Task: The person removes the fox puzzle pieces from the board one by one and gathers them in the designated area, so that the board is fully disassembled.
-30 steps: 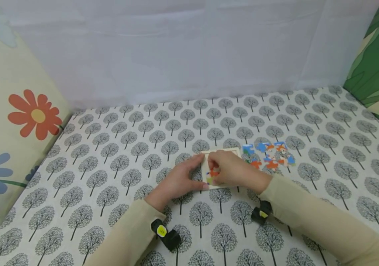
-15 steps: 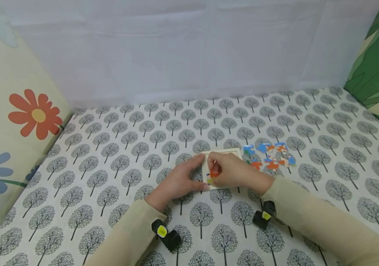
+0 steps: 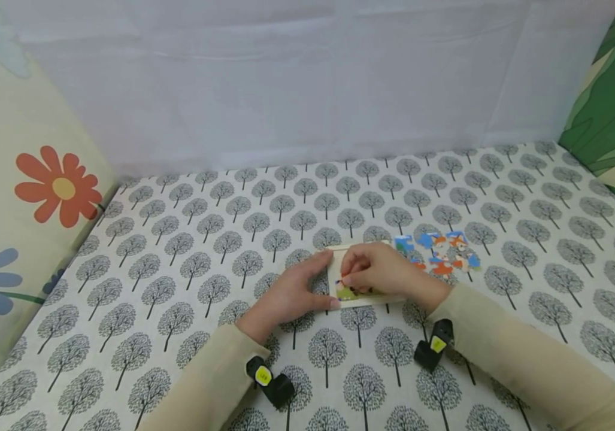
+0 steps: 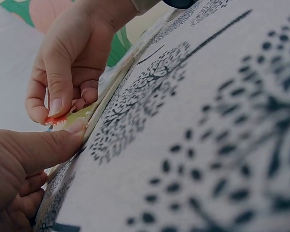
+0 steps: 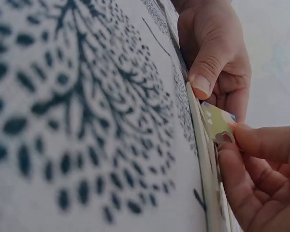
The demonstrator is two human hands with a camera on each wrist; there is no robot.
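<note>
My left hand (image 3: 297, 288) holds the left side of a light wooden puzzle tray (image 3: 363, 304), its thumb on the near corner. Over the tray, my right hand (image 3: 379, 270) pinches at a puzzle piece with thumb and index finger. Orange-red color shows at those fingertips on the puzzle piece (image 4: 58, 119) in the left wrist view. Yellow-green picture surface (image 5: 215, 121) lies beside the left thumb in the right wrist view. Whether this is one piece or two I cannot tell. The right hand hides much of the tray's inside.
Several loose puzzle pieces (image 3: 450, 258) in blue, orange and white lie right of the tray, partly behind the right hand. A tree-patterned cloth (image 3: 205, 239) covers the table. A white curtain (image 3: 307, 84) hangs at the back.
My right hand's fingers have shifted and uncurled somewhat, uncovering more yellow-green along the tray's near side. Its wrist has moved slightly right. My left hand has stayed put.
</note>
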